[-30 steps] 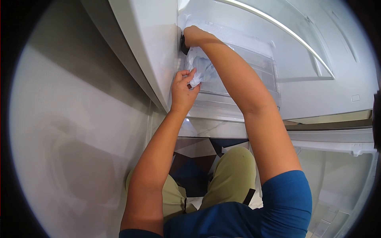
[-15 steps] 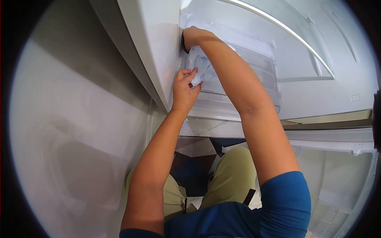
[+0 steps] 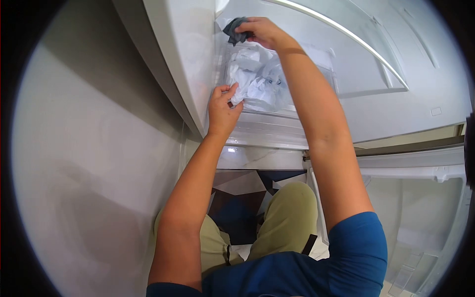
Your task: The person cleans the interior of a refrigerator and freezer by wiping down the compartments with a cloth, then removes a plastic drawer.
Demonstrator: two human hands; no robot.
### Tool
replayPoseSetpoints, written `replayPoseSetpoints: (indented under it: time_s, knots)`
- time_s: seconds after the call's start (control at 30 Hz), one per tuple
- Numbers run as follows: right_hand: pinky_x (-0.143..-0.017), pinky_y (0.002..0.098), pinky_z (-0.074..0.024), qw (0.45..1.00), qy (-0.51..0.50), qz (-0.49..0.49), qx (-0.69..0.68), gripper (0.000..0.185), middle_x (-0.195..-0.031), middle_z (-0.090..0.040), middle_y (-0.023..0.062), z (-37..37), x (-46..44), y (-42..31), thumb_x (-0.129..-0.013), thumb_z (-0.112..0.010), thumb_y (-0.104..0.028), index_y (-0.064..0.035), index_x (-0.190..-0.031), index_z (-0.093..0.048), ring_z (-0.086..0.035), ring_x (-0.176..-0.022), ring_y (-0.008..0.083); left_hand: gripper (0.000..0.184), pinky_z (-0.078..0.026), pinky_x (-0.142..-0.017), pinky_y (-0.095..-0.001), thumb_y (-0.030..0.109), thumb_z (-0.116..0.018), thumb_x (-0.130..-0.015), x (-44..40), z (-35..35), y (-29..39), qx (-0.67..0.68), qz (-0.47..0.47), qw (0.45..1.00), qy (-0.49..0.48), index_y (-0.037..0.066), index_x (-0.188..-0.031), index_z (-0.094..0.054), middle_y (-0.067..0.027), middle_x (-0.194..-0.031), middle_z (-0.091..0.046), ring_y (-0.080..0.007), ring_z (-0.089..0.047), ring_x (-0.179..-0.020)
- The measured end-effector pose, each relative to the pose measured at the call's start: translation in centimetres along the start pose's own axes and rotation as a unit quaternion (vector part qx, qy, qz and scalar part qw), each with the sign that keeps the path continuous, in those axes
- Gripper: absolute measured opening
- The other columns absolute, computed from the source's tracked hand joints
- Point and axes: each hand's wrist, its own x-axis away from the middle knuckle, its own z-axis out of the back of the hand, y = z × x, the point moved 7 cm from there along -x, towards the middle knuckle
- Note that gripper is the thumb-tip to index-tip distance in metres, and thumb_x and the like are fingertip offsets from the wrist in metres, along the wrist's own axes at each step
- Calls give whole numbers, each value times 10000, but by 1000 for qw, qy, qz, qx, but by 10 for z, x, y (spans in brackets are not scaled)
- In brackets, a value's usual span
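My right hand (image 3: pixel 264 32) grips a bunched dark grey cloth (image 3: pixel 234 32) near the back left corner of the fridge compartment. Below it, a crumpled white plastic bag (image 3: pixel 264 91) lies over the clear drawer at the bottom of the fridge. The fingers of my left hand (image 3: pixel 223 111) pinch the bag's left front edge. Part of the bag is hidden behind my right forearm.
A fridge wall (image 3: pixel 190 54) stands close on the left. Above the drawer, a glass shelf with a white edge (image 3: pixel 341 29) curves across. The open door (image 3: pixel 415 218) is at the right. Patterned flooring (image 3: pixel 237 203) shows below, between my knees.
My right hand has lifted away from the left wall and moved right, bringing the dark cloth into fuller view. More of the white bag shows, spread wider. My left hand stays at its edge.
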Motion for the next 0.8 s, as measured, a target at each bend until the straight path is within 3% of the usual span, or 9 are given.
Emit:
replayPoseSetpoints:
  time_s: [0.1,0.17,0.27,0.3,0.4,0.43,0.47,0.57,0.8]
  knots:
    - [-659,331,-514,996,-29,0,-88,218,-889,-629,57,18,30,-19,-764,-672,-153,-37,-936,-603,-596,-765,165,457,-531,-722,-240,13,-689,-731,1,1,3,-11,1,1000,0,77,-1176,-609,-82,-1100,-490,-153,-570,-903]
    - [-761,453,-548,960,-4,2,-281,264,-935,-611,114,17,60,-25,-832,-623,-192,-12,-1006,-539,-619,-806,232,455,-531,-723,-240,15,-689,-734,0,0,3,-13,3,1000,-2,77,-1177,-608,-82,-1101,-489,-151,-569,-904]
    - [-900,527,-499,925,19,15,-380,358,-1002,-597,169,13,77,-23,-869,-593,-295,12,-1033,-513,-609,-928,287,453,-531,-722,-242,22,-691,-738,0,-1,-1,-21,8,1000,-6,77,-1179,-607,-82,-1101,-489,-154,-568,-904]
    - [-781,443,-564,924,60,16,-376,330,-1032,-577,189,14,78,-18,-878,-600,-290,-2,-1014,-514,-615,-924,300,453,-530,-722,-240,20,-691,-740,0,0,1,-26,3,1000,-5,75,-1181,-605,-82,-1101,-488,-152,-566,-905]
    - [-621,360,-572,948,65,2,-311,286,-1066,-562,180,2,88,-13,-874,-617,-250,-24,-1018,-516,-619,-932,302,449,-528,-725,-235,12,-687,-746,0,-1,-1,-28,0,1000,-7,69,-1183,-603,-80,-1104,-481,-145,-559,-912]
    - [-464,262,-473,955,68,20,-288,254,-1003,-551,138,-3,92,-14,-863,-636,-206,-45,-1021,-519,-614,-783,222,444,-526,-728,-232,6,-684,-750,0,-1,-2,-25,4,1000,-7,65,-1182,-602,-79,-1106,-476,-142,-555,-917]
    - [-464,262,-473,955,71,20,-288,254,-1003,-551,138,-2,93,-14,-863,-636,-206,-45,-1021,-519,-614,-783,222,444,-526,-728,-232,6,-684,-750,-1,-3,-3,-24,3,1000,-10,65,-1182,-602,-79,-1106,-476,-142,-555,-917]
    - [-400,195,-290,972,18,31,-232,204,-814,-492,52,-15,98,-27,-826,-680,-177,-48,-903,-542,-407,-548,106,438,-525,-738,-232,-5,-676,-756,-1,-3,-6,-14,4,1000,-12,59,-1182,-601,-77,-1110,-464,-139,-548,-927]
    - [-403,189,-294,1000,-11,-1,-13,176,-764,-545,45,-17,102,-54,-790,-700,-141,-49,-833,-556,-432,-525,99,443,-503,-674,-247,46,-703,-716,-1,-1,-4,-21,-18,1000,15,83,-1152,-627,-70,-1043,-517,-155,-564,-852]
